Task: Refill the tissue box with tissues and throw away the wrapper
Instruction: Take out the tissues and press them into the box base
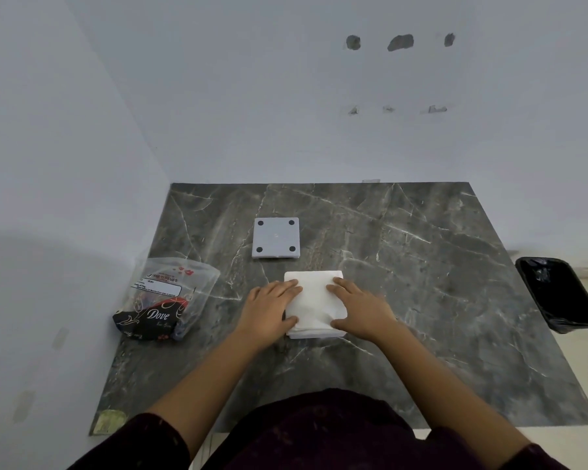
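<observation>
A square stack of white tissues (314,300) lies on the dark marble surface (421,300) in front of me. My left hand (270,308) presses flat on the stack's left side and my right hand (360,308) on its right side, thumbs at the near edge. A dark edge shows under the stack by my left thumb; whether the box sits beneath it I cannot tell. A grey square panel (276,238) with black round feet at its corners lies flat just beyond the stack. The emptied clear and black tissue wrapper (165,298) lies crumpled at the left.
A black bin lined with a black bag (560,295) stands on the floor off the surface's right edge. White walls close in behind and on the left. A scrap of tape (107,420) marks the near left corner.
</observation>
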